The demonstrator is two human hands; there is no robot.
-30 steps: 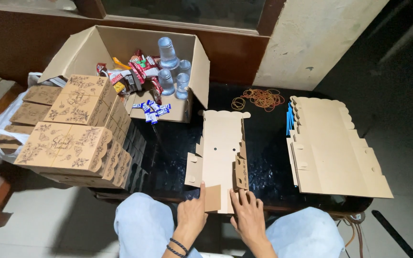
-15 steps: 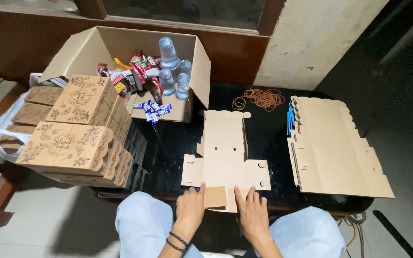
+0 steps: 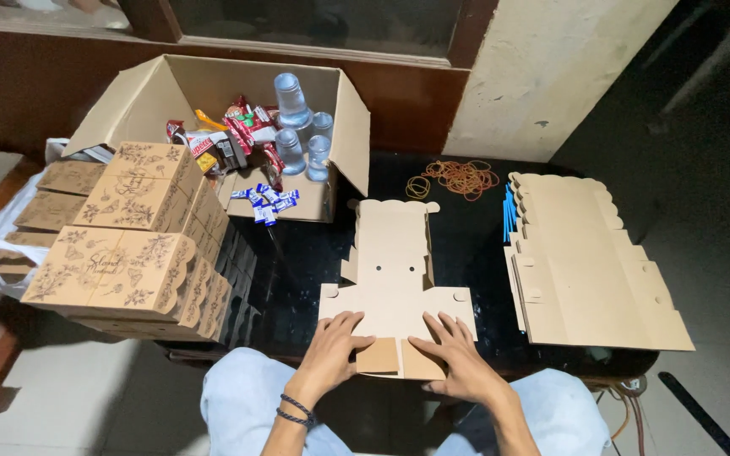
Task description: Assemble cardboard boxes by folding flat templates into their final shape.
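A flat die-cut cardboard box blank [image 3: 392, 270] lies unfolded on the dark tabletop [image 3: 483, 245], its long axis running from the near edge toward the far wall. The left hand [image 3: 335, 344] and right hand [image 3: 454, 355] press open palms, fingers spread, on the blank's near end, gripping nothing, each beside a small folded flap (both hands equally close). Right lies a stack of blanks [image 3: 589, 270], rubber bands [image 3: 458, 179] beyond it. Left stand finished printed boxes [image 3: 133, 245] and an open carton [image 3: 213, 101] of snacks and water cups. The flap's underside is hidden.
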